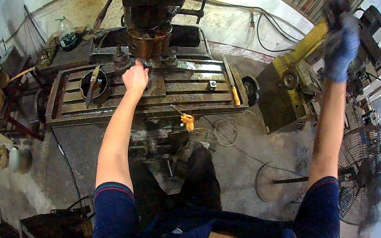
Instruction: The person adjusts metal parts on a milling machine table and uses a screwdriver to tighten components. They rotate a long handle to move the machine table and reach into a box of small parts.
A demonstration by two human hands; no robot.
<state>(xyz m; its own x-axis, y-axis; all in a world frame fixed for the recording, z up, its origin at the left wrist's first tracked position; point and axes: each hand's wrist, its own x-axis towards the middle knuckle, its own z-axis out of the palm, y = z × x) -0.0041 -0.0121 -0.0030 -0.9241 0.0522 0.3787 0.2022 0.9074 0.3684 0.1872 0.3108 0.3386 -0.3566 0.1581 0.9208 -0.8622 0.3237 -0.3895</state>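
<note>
Head view:
L hand (136, 76): bare, arm stretched fwd, on the slotted machine bench (186, 87), just below the rusty spindle head (149, 40). Grip curled round a small dark part at the spindle's foot; can't tell what the part is or how tight.
R hand (340, 42): blue glove, raised high to the right, blurred. Grip closed on a dark handle (336, 11); handle's long axis runs up and away from the fist, top end pointing to the upper rim.
Bench: long axis left-right, slots run the same way.
Ring (94, 84): dark, round, on bench's left end, flat blade lying across it, tilted.
Orange-handled tool (234, 93): near bench's right end, lying front-back.
Bottle (67, 34): clear plastic, green label band, upright behind bench, far left.
Fan (369, 171): wire-cage, on floor, lower right.
Yellow machine (300, 60): right of bench.
</note>
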